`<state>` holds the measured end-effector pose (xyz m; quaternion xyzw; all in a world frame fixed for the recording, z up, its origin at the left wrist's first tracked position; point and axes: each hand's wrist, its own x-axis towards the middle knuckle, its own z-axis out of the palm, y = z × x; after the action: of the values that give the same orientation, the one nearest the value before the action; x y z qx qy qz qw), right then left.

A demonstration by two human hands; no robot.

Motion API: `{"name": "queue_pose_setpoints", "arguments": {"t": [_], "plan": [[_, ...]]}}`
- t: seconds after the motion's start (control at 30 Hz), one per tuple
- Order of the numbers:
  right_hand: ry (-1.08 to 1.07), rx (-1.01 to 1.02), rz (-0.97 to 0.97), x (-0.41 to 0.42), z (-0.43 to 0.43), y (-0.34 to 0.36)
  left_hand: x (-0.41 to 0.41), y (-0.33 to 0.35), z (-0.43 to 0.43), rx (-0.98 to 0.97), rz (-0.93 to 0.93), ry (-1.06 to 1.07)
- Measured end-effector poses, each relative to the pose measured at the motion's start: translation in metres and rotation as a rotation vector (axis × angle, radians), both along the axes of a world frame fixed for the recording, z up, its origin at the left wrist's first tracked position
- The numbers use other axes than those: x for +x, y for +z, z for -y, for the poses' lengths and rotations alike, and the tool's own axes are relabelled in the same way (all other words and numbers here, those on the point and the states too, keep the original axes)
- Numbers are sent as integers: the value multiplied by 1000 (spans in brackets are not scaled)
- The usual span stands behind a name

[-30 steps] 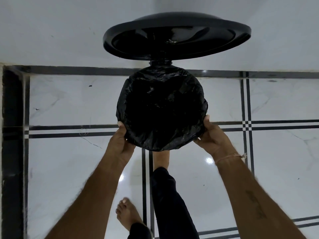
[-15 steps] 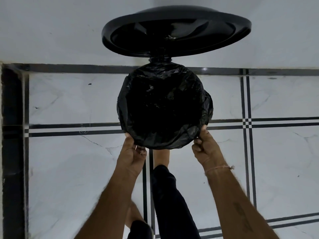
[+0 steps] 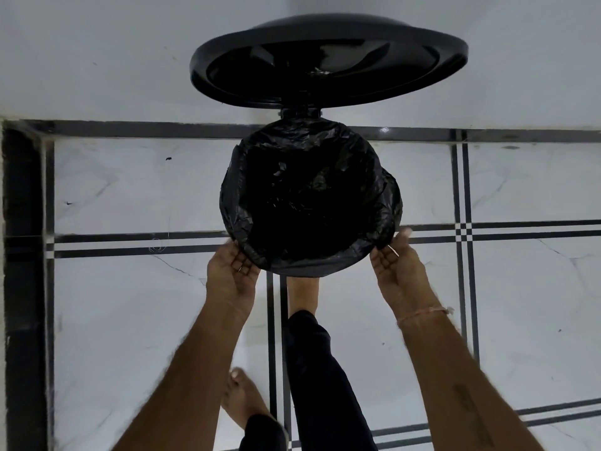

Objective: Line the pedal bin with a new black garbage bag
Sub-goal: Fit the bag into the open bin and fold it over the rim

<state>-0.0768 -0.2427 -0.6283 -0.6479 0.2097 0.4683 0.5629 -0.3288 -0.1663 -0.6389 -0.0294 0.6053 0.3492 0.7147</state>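
- Fingers (image 3: 379,255) of the right hand (image 3: 396,271) are pressed together under the turned-over edge of the garbage bag (image 3: 309,206). The thumb sits on top, so they pinch the film at the rim's near-right side.
- Over on the left hand (image 3: 232,275), the fingers (image 3: 242,260) curl up against the bag's skirt at the near-left side. They touch it, but whether they actually clamp any film cannot be told from here.
- The bag sits inside the pedal bin (image 3: 300,112), its mouth folded out over the rim all the way round and its dark hollow hanging down inside.
- The lid (image 3: 328,60) stands raised at the far side, against the wall (image 3: 97,43).
- One bare foot (image 3: 302,294) reaches under the bin's near edge, presumably on the pedal, though the pedal itself is hidden.
- Step in hand, by my reading: the late one, snugging the overhang down around the rim. The lining looks nearly done.
- Next move calls for an even downward tug on both sides so the collar lies flat and tight. The thin film should not be torn or dragged off the far side.
- After that, it calls for easing off the pedal so the lid drops shut without catching loose plastic.
- The count:
  - one bin, one lid, one black bag
  - two hands, both at the near rim
  - two bare feet, the other foot (image 3: 242,395) flat on the floor (image 3: 130,320)
  - one thread bracelet (image 3: 419,315), on the right wrist
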Motion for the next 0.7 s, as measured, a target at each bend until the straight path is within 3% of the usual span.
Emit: {"name": "queue_pose_setpoints", "arguments": {"t": [0.17, 0.37, 0.53, 0.7], "plan": [[175, -42, 50, 10, -17, 7, 0, 5, -15, 34, -93, -136], [70, -45, -42, 20, -37, -4, -6, 2, -34, -22, -31, -97], [135, -60, 194, 19, -36, -4, -14, -9, -37, 13, -19, -84], [278, 56, 263, 16, -25, -1, -10, -3, -30, 101, -220, -95]]}}
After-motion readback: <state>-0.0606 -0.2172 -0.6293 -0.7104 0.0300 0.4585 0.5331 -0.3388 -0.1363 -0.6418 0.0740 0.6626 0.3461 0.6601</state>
